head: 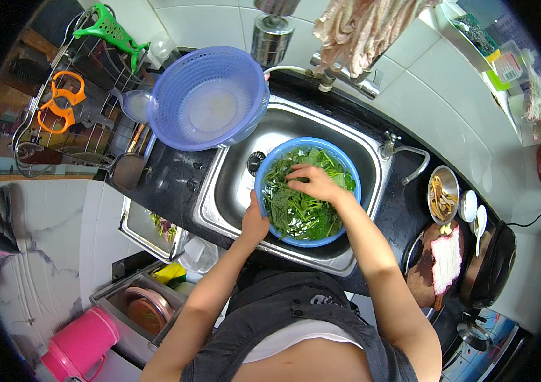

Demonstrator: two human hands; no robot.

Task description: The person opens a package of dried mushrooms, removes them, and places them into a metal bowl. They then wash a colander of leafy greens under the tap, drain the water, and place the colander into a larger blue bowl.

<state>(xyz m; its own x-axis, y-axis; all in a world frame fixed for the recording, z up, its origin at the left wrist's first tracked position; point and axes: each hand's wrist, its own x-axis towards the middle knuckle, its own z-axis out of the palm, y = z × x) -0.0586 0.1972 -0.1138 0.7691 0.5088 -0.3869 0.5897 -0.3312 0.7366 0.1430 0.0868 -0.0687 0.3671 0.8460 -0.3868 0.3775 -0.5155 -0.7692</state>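
Observation:
A blue plastic basin (357,179) stands in the stainless steel sink (238,196), filled with water and leafy greens (306,212). My left hand (255,222) grips the basin's left side near the rim; its thumb points up along the wall and its other fingers are partly hidden. Over the middle of the basin, my right hand (312,182) has its fingers spread, touching or just above the greens, with nothing plainly held. A purple plastic colander (210,102) rests at the sink's upper left corner, partly on the black counter. The black drain (255,163) shows left of the basin.
A curved tap (416,157) stands right of the sink. Beyond it are a metal bowl of brownish strips (442,198), a small white bowl (468,206) and a cutting board (423,279) bearing a cloth (446,260). Wire racks with orange-handled scissors (62,102) hang left; cloths hang above.

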